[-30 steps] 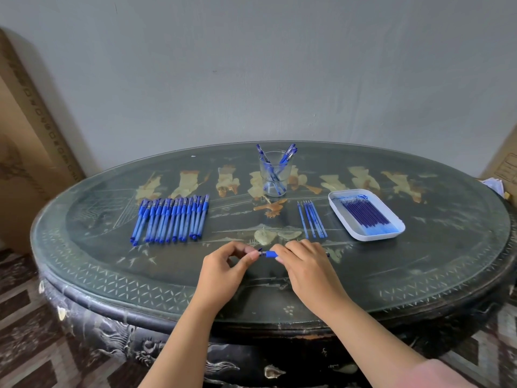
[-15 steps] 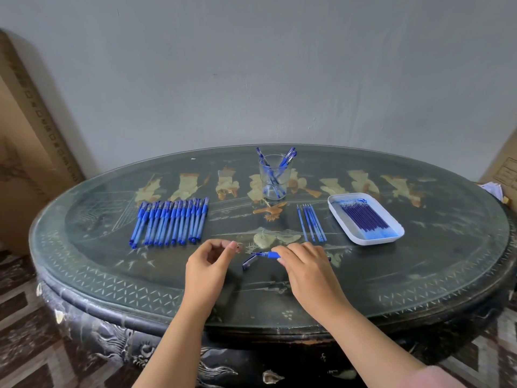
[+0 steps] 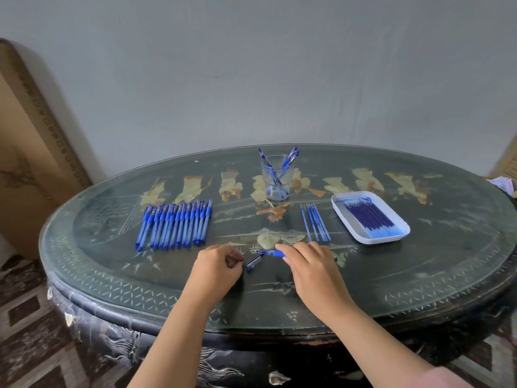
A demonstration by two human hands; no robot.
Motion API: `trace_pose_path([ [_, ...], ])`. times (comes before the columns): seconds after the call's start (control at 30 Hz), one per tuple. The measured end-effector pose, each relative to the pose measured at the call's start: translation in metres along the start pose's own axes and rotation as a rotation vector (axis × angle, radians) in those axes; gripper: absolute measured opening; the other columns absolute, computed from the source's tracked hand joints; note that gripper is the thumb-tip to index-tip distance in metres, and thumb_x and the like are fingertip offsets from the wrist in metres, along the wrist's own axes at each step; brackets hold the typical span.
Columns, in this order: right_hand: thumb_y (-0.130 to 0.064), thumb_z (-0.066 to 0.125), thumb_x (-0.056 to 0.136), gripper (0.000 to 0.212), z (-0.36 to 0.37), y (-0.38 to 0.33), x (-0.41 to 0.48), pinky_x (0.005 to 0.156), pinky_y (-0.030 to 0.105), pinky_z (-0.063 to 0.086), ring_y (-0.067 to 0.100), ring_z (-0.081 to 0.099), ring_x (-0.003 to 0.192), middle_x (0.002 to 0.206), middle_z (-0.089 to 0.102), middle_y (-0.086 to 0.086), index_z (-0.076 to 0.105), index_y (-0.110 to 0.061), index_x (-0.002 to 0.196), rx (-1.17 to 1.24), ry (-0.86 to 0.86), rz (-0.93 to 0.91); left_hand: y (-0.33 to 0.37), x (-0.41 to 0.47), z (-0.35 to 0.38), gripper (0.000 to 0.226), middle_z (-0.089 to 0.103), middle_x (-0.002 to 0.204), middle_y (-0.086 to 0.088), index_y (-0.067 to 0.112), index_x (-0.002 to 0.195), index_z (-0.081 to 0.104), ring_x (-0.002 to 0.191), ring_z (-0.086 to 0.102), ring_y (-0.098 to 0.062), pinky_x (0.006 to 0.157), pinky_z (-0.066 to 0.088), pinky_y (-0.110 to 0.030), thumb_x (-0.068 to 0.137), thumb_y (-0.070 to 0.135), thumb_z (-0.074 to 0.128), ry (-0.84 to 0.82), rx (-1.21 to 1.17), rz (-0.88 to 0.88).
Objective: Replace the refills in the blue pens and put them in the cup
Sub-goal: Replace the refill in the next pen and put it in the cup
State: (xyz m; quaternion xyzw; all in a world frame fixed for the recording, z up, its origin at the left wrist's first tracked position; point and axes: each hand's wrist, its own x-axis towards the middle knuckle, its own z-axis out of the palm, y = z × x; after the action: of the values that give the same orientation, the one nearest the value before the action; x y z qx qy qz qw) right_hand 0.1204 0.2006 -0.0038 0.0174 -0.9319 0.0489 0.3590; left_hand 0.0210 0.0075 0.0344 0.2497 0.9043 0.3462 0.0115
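In the head view, your right hand (image 3: 310,264) grips the back part of a blue pen (image 3: 270,252) low over the table (image 3: 112,275), its fingers curled over the barrel and hiding the rear end. The pen's long axis runs left to right, with its thin tip pointing left. Your left hand (image 3: 221,266) is the nearer one to that tip, just left of it. Its fingers are curled in, but I cannot tell whether they pinch anything. A cap (image 3: 254,263) lies slanted between your hands. The loose refills (image 3: 314,225) lie just beyond your right hand, pointing away from you. The cup (image 3: 277,177) stands farther back.
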Motion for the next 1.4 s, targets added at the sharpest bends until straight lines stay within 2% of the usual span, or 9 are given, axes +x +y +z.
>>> trace_pose_path([
  [0.2,-0.008,0.068,0.086,0.033,-0.001,-0.002,0.001,0.066,0.031,0.043,0.018,0.054,0.074,0.087,0.061,-0.007,0.066,-0.019,0.117,-0.007,0.016,-0.012,-0.002,-0.003,0.008,0.023,0.068,0.085,0.012,0.028,0.093,0.071,0.079,0.062,0.002,0.07,0.042,0.0,0.08,0.01,0.073,0.071,-0.109,-0.022],
  [0.37,-0.009,0.063,0.089,0.028,-0.002,0.0,0.001,0.069,0.031,0.045,0.017,0.057,0.075,0.087,0.063,-0.006,0.067,-0.017,0.116,0.003,0.045,0.011,-0.004,-0.008,0.01,0.025,0.069,0.093,0.01,0.026,0.102,0.07,0.084,0.062,0.002,0.073,0.04,0.003,0.081,0.012,0.073,0.092,-0.182,-0.045],
  [0.57,-0.031,0.052,0.093,0.022,-0.031,-0.021,0.021,0.073,0.03,0.044,0.014,0.055,0.072,0.078,0.062,-0.013,0.068,-0.021,0.104,0.231,0.124,0.215,0.013,-0.034,0.007,0.026,0.07,0.102,0.013,0.026,0.106,0.068,0.098,0.062,-0.003,0.088,0.048,-0.022,0.084,0.012,0.072,0.339,-0.414,-0.029],
  [0.67,-0.029,0.062,0.092,0.015,-0.044,-0.039,0.035,0.069,0.016,0.043,0.006,0.057,0.078,0.086,0.063,-0.019,0.07,-0.023,0.103,0.581,0.059,0.445,0.035,-0.044,0.013,0.03,0.073,0.099,0.011,0.023,0.103,0.07,0.096,0.068,-0.006,0.085,0.052,-0.022,0.076,0.017,0.081,0.174,-0.63,0.042],
  [0.77,-0.024,0.067,0.09,0.015,-0.052,-0.047,0.043,0.072,0.018,0.051,0.004,0.062,0.084,0.093,0.068,-0.011,0.072,-0.02,0.104,0.769,-0.022,0.599,0.048,-0.044,0.021,0.029,0.074,0.095,0.006,0.02,0.097,0.07,0.091,0.071,-0.011,0.085,0.056,-0.03,0.072,0.016,0.084,0.083,-0.731,0.01],
  [0.97,-0.026,0.067,0.09,0.01,-0.068,-0.051,0.051,0.07,0.021,0.052,0.003,0.066,0.078,0.088,0.071,-0.009,0.071,-0.031,0.098,0.946,-0.048,0.656,0.049,-0.041,0.021,0.018,0.073,0.081,0.006,0.02,0.085,0.07,0.077,0.071,-0.011,0.074,0.056,-0.022,0.075,0.011,0.081,0.115,-0.658,0.038],
  [1.13,-0.025,0.068,0.089,0.007,-0.08,-0.045,0.067,0.068,0.023,0.049,0.003,0.063,0.074,0.08,0.07,-0.01,0.074,-0.023,0.085,0.939,-0.016,0.661,0.05,-0.039,0.017,0.023,0.074,0.078,0.008,0.024,0.083,0.071,0.073,0.07,-0.007,0.066,0.053,-0.013,0.074,0.006,0.082,0.123,-0.623,0.042],
  [1.27,-0.022,0.061,0.094,0.011,-0.092,-0.046,0.079,0.062,0.021,0.047,0.002,0.061,0.064,0.081,0.074,-0.004,0.07,-0.019,0.091,1.022,0.029,0.674,0.051,-0.033,0.012,0.026,0.073,0.079,0.011,0.027,0.08,0.07,0.073,0.069,-0.007,0.067,0.056,-0.021,0.073,0.004,0.082,0.13,-0.576,0.055],
  [1.4,-0.026,0.049,0.1,0.012,-0.116,-0.042,0.098,0.047,0.029,0.049,0.019,0.061,0.051,0.079,0.073,0.007,0.058,-0.019,0.1,1.154,0.194,0.672,0.044,-0.029,0.007,0.022,0.073,0.079,0.007,0.024,0.084,0.073,0.074,0.069,-0.005,0.072,0.059,-0.028,0.074,0.006,0.081,0.109,-0.521,0.081],
])
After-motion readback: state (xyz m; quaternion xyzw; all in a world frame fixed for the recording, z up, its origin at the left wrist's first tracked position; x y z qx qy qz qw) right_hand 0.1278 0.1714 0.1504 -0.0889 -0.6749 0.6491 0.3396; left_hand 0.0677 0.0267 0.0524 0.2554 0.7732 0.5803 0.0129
